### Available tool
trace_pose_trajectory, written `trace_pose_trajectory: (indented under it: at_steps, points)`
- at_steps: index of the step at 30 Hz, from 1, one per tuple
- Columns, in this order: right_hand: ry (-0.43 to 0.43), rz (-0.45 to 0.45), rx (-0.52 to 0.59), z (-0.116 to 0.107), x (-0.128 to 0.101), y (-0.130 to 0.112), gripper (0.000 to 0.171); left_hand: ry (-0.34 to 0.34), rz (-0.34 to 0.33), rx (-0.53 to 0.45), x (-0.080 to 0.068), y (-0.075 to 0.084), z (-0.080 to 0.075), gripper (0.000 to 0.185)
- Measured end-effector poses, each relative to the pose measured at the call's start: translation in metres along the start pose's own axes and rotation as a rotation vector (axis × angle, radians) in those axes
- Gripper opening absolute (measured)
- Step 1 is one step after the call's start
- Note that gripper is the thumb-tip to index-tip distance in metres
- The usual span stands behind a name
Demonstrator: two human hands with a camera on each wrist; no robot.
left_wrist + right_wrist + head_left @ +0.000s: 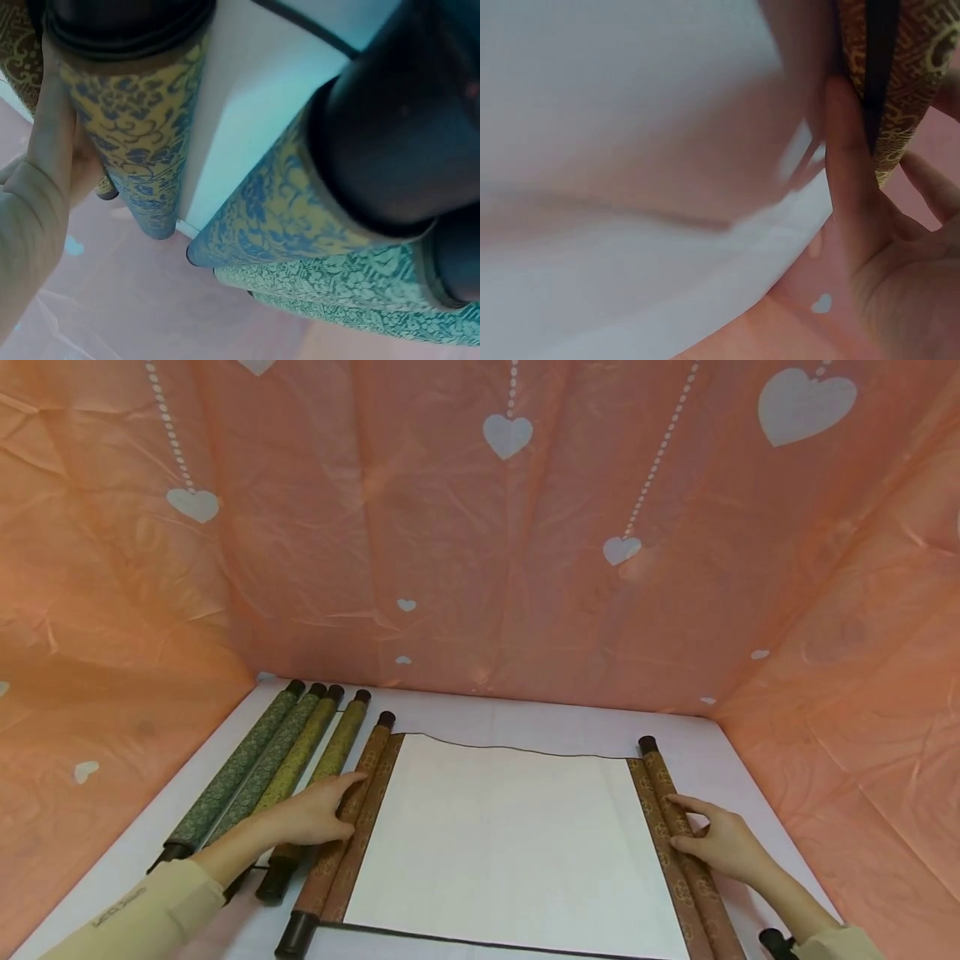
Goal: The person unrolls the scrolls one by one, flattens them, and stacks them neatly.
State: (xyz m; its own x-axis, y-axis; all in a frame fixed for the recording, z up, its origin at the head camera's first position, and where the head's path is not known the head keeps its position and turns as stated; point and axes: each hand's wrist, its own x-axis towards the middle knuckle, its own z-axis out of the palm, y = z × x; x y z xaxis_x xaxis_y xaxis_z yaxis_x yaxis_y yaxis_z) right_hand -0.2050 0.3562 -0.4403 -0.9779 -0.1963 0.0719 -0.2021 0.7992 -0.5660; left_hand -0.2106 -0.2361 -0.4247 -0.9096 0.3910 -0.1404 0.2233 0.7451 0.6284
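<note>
Unrolled scroll (495, 843) on bench (480, 714); spread left hand (315, 814) and right hand (720, 843) press its rollers; four rolled scrolls (277, 760) at nine o'clock.

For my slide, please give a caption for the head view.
Two hands rest on the rollers of an open brown scroll beside four rolled scrolls.

White table (480, 714), open scroll (510, 843), rolled scrolls (277, 768)
</note>
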Motion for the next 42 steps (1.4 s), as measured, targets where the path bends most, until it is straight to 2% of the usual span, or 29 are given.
trace_pose_trajectory:
  at_steps: [2, 6, 12, 25, 31, 35, 42]
  points:
    - [0.009, 0.006, 0.0, -0.001, 0.002, 0.001, 0.067, 0.003, 0.0, -0.021, 0.003, 0.0, -0.001, 0.085]
    - [0.021, 0.016, 0.001, -0.003, 0.009, 0.003, 0.067, 0.027, 0.033, 0.036, 0.012, 0.0, -0.008, 0.085]
    - [0.031, 0.004, -0.005, -0.009, 0.025, 0.005, 0.067, 0.04, 0.048, 0.082, 0.03, 0.003, -0.019, 0.083]
    - [-0.001, 0.011, -0.055, -0.01, 0.071, 0.013, 0.065, 0.015, -0.039, 0.131, 0.069, -0.006, -0.027, 0.082]
    - [0.003, 0.002, -0.081, -0.009, 0.083, 0.013, 0.064, 0.018, -0.062, 0.154, 0.078, -0.005, -0.027, 0.08]
    - [0.001, 0.006, -0.101, -0.007, 0.087, 0.013, 0.065, 0.023, -0.053, 0.179, 0.082, -0.007, -0.026, 0.079]
    - [-0.004, -0.005, -0.131, -0.001, 0.09, 0.015, 0.066, 0.01, -0.058, 0.185, 0.084, -0.011, -0.026, 0.079]
